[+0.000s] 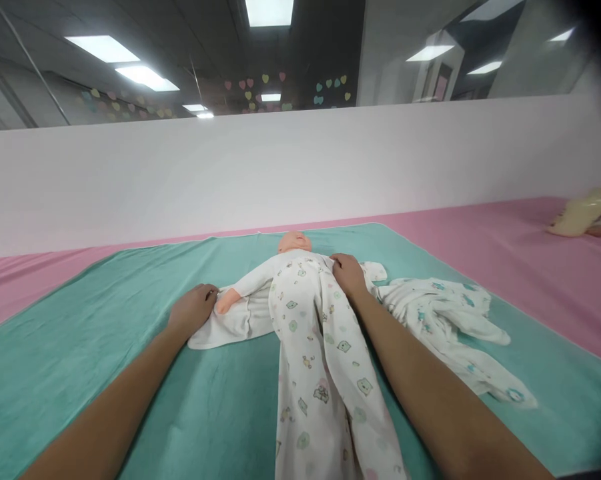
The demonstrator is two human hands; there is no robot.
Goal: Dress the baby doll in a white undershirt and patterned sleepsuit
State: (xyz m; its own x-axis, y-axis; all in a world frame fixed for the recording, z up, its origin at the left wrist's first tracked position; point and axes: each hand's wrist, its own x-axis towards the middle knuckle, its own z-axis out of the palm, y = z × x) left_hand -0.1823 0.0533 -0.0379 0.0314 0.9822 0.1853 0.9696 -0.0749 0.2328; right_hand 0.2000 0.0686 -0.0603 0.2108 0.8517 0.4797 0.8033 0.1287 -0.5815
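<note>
A baby doll (294,243) lies on its back on a teal mat (80,333), head away from me. It wears a white top and printed white trousers (320,347) whose legs trail toward me. My left hand (193,310) rests beside the doll's left-side arm, fingers curled on the edge of a white cloth (235,323) spread under it. My right hand (349,273) lies on the doll's waist at the trousers' top edge, fingers bent and pressed onto the fabric.
A second printed white garment (445,320) lies crumpled on the mat to the right. The mat covers a pink surface (530,260) bounded by a white wall. At the far right another person's hand holds a pale bottle-like object (577,217).
</note>
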